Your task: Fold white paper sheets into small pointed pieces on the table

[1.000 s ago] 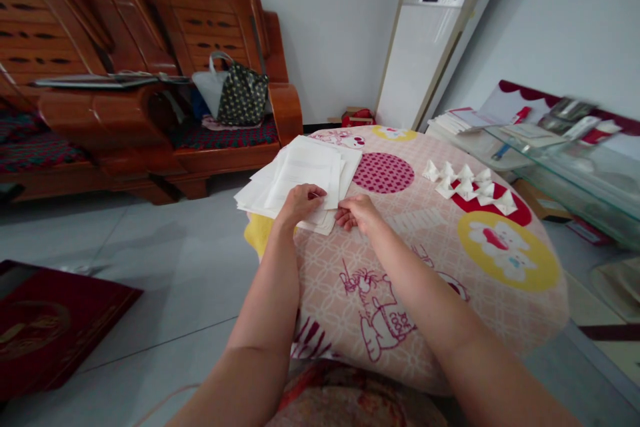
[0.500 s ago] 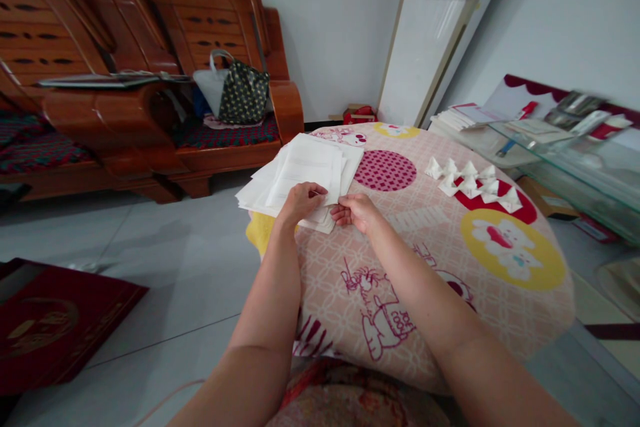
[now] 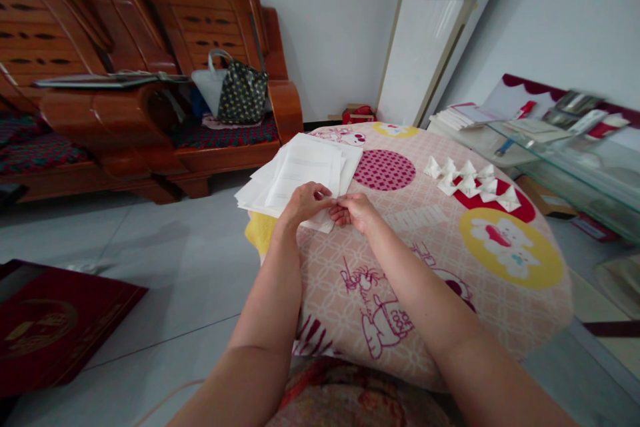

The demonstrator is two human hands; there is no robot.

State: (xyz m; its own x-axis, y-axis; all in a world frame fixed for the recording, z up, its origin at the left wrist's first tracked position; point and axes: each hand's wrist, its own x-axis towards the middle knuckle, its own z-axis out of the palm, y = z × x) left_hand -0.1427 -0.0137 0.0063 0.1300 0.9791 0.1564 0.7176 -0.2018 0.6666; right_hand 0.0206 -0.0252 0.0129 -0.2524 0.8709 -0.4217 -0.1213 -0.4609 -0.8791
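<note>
A loose pile of white paper sheets [image 3: 305,170] lies at the left side of the round table, the top sheet faintly printed. My left hand [image 3: 306,204] is over the near edge of the pile, its thumb and fingers pinched together at the paper's near right corner. Its fingertips meet those of my right hand [image 3: 356,211], which is closed on the same corner with its fingers curled under. The held bit of paper is mostly hidden by the fingers. Several folded white paper pieces [image 3: 467,183] stand in two rows at the right of the table.
A pink patterned cloth [image 3: 390,267] covers the table. On the right is a glass shelf [image 3: 560,153] with papers and a metal container. Wooden chairs [image 3: 200,20], one with a bag [image 3: 243,93], line the wall. A red box [image 3: 60,320] is on the floor at left.
My left fingertips have moved slightly right and now meet my right fingertips at the paper's corner. The right hand has hardly moved.
</note>
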